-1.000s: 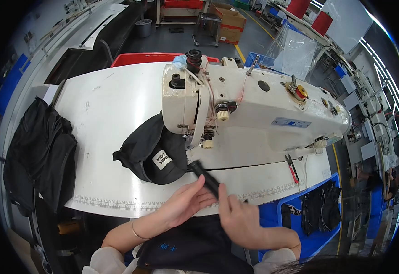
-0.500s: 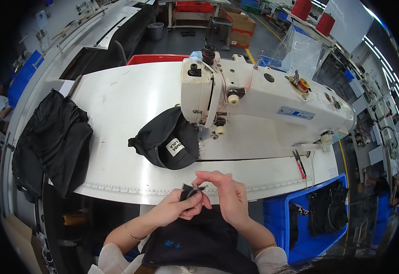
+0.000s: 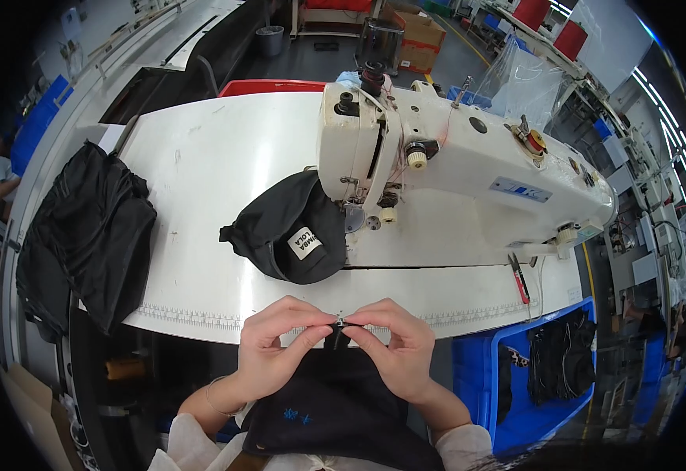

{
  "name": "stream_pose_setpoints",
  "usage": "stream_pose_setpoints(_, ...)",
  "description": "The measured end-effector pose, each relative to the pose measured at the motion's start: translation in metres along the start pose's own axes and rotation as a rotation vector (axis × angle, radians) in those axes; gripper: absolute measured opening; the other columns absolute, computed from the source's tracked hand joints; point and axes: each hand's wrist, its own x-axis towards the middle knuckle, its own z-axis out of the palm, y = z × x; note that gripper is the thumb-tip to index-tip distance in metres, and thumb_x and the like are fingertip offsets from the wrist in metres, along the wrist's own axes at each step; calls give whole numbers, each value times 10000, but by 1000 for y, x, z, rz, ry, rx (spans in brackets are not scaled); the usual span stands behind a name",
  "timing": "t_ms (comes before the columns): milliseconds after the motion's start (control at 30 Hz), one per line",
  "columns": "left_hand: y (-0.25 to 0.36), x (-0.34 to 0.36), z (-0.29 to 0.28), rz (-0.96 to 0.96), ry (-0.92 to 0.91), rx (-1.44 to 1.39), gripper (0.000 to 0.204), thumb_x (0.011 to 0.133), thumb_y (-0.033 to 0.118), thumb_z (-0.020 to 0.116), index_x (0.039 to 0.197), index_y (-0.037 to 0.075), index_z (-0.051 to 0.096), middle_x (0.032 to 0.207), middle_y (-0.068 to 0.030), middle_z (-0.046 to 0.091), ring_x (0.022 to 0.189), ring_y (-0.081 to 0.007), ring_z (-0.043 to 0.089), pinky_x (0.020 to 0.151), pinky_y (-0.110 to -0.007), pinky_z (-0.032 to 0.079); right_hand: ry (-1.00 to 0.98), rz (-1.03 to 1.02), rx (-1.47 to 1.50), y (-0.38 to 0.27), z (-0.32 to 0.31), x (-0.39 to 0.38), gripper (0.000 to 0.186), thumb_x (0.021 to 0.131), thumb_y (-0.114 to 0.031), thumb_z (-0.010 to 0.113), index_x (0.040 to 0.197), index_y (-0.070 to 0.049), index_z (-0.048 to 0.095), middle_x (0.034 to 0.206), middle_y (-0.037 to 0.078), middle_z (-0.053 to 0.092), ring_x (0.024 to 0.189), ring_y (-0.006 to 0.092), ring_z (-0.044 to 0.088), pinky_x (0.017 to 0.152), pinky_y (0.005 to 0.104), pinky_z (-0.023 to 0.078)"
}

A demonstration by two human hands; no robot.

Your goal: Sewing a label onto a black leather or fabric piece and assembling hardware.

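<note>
Between my two hands, over my lap at the table's front edge, a short black strip [image 3: 336, 338] hangs down, with a small silvery metal part at its top. My left hand [image 3: 280, 345] pinches the strip's left side with thumb and forefinger. From the other side, my right hand [image 3: 394, 345] pinches it the same way. Beyond my hands a black fabric pouch [image 3: 276, 228] with a white label [image 3: 304, 242] inside lies on the white table [image 3: 201, 290]. Its right side reaches beneath the head of the white sewing machine [image 3: 468, 149].
Black fabric pieces [image 3: 84, 235] are piled at the table's left edge. Red-handled snips [image 3: 519, 279] lie at the right front. A blue bin [image 3: 515, 428] with black pieces stands below right. A red tray [image 3: 272, 86] sits behind the table. Red thread cones [image 3: 570, 39] stand far right.
My left hand has shifted left and my right hand has turned in; both now pinch the black strip from either side. The strip hangs down instead of sticking up from my left hand.
</note>
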Motion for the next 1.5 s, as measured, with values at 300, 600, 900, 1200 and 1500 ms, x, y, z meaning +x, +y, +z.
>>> stream_pose_setpoints(300,3,-1,8,-107,657,-733,146,885,43,507,1026,19,477,915,-60,495,813,-162,520,852,-309,467,726,-16,611,10,-4,-20,127,917,-83,480,1000,12,499,954,96,559,847,202,580,838,268,446)
stream_pose_setpoints(600,0,-72,-113,71,704,-845,190,897,70,504,1056,-15,444,894,-58,518,775,-111,539,763,-261,495,752,-39,383,-13,-104,-74,204,961,-196,413,985,-10,493,649,-8,415,472,36,332,433,223,307)
stream_pose_setpoints(900,35,3,3,-65,-272,3,91,784,-12,628,871,6,611,1050,-105,547,978,-215,498,809,-300,420,-254,-29,-136,-13,-7,-35,373,793,-105,665,1141,-11,569,1105,118,573,1020,219,564,902,346,435)
stream_pose_setpoints(1200,-22,59,22,417,-111,1148,350,724,71,546,1032,-95,564,979,-143,561,898,-256,531,780,-309,455,-88,454,328,12,-34,-3,415,885,-5,520,1272,-29,372,775,131,634,605,152,623,574,238,502)
stream_pose_setpoints(1500,-33,114,-16,291,-160,1158,253,624,67,584,850,-43,562,779,-121,520,683,-243,503,618,-327,429,-319,-620,-996,87,-52,71,414,658,-33,561,1065,41,585,850,102,586,807,240,575,821,363,450)
